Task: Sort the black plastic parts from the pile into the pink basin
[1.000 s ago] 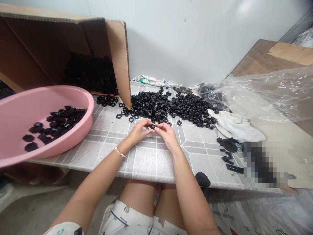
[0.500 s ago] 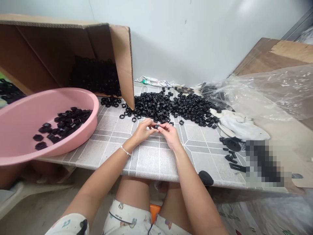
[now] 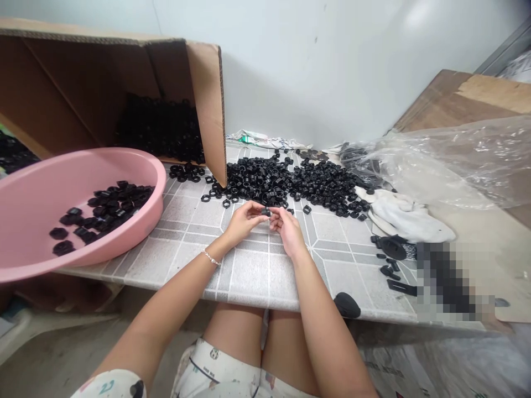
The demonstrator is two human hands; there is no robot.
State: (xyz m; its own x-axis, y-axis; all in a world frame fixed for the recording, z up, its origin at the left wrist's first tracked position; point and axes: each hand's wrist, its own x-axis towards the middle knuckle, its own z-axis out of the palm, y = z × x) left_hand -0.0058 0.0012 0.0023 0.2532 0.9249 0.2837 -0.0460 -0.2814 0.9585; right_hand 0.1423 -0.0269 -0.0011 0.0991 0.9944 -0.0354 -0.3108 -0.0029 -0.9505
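Between my two hands is a small black part [image 3: 266, 211], held over the near side of the table in front of a pile of black rings [image 3: 257, 179]. My left hand [image 3: 244, 222] pinches the part between thumb and fingertips. The fingers of my right hand [image 3: 287, 228] are bent, with the forefinger and thumb at the right side of the same part. A second heap of black pieces [image 3: 323, 185] lies just right of the ring pile.
At the left a pink basin [image 3: 141, 235] holds black pieces. Behind it a cardboard box [image 3: 209, 105] lies open with more black parts inside. A white cloth [image 3: 409, 215], clear plastic [image 3: 464, 160] and a black round pad [image 3: 347, 304] are at the right.
My right hand's fingers have shifted and curled under near the part, while my left hand keeps its pinch. The whole view has moved slightly.
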